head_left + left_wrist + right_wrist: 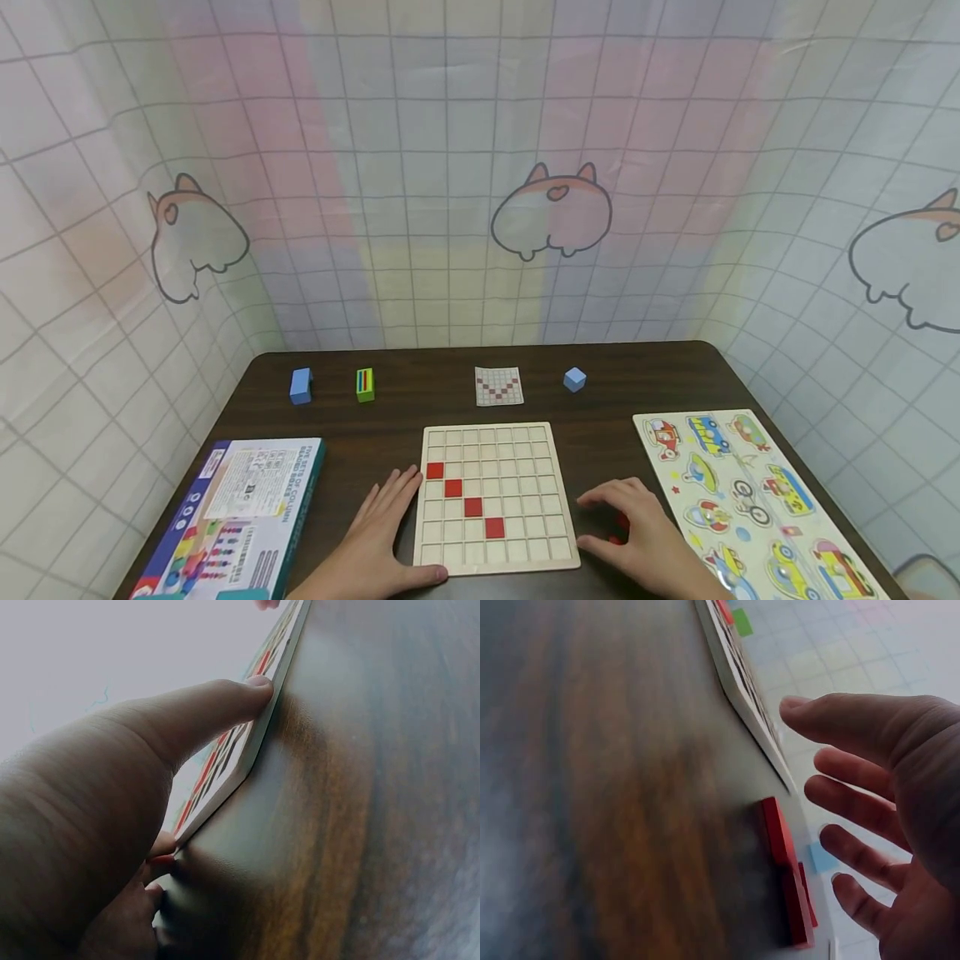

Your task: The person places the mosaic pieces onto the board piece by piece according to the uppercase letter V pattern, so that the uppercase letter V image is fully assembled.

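head view: near the surface's front edge, our left hand (375, 533) lies flat, steadying the grid board (491, 497); our right hand (645, 533) hovers, fingers spread, over red tiles (621, 525). left wrist view: thumb (217, 705) presses the board's edge. right wrist view: tiles (787, 877) lie untouched; pinch one cleanly.
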Demonstrator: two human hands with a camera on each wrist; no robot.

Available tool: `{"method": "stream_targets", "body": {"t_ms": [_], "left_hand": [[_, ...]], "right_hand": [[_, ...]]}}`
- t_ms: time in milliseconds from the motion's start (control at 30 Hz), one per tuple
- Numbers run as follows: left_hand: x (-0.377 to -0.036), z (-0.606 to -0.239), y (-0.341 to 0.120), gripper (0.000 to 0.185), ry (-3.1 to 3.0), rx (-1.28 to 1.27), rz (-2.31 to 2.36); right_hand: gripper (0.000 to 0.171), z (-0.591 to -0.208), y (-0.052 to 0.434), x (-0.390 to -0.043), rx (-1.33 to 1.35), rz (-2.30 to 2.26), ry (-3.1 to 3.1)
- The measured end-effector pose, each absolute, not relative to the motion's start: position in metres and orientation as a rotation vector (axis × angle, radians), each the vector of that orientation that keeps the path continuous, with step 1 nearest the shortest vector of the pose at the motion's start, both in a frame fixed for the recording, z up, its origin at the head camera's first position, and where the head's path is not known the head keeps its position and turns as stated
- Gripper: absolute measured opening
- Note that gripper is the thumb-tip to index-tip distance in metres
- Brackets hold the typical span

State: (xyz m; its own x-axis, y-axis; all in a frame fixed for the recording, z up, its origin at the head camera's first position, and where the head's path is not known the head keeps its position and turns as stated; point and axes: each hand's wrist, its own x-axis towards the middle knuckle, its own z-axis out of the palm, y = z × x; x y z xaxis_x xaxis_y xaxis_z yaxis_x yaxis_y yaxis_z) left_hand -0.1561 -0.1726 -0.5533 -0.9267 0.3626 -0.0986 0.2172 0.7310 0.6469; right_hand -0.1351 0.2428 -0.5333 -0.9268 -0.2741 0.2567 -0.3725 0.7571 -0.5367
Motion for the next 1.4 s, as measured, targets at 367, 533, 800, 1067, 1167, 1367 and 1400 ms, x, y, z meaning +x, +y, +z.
{"method": "stream_targets", "body": {"t_ms": [367, 533, 800, 1067, 1167, 1367, 1400], "left_hand": [[-0.157, -0.553, -0.172, 0.140, 2.709, 0.444, 0.974], [-0.157, -0.551, -0.171, 0.141, 2.703, 0.429, 0.977], [-0.157, -0.550, -0.171, 0.141, 2.697, 0.420, 0.983], [-0.156, -0.551, -0.171, 0.140, 2.708, 0.443, 0.982], [-0.156, -0.552, -0.171, 0.139, 2.722, 0.456, 0.974], [-0.156, -0.552, -0.172, 0.139, 2.718, 0.458, 0.980], [-0.156, -0.552, -0.172, 0.140, 2.716, 0.457, 0.981]], "right_hand": [[0.042, -0.541, 0.259, -0.125, 0.560, 0.838, -2.788], [0.039, -0.541, 0.266, -0.122, 0.520, 0.809, -2.822], [0.036, -0.536, 0.271, -0.115, 0.491, 0.750, -2.819], [0.030, -0.535, 0.273, -0.112, 0.486, 0.719, -2.845], [0.030, -0.534, 0.273, -0.111, 0.466, 0.721, -2.874], [0.027, -0.535, 0.273, -0.112, 0.468, 0.754, -2.859], [0.028, -0.535, 0.273, -0.113, 0.477, 0.762, -2.828]]}}
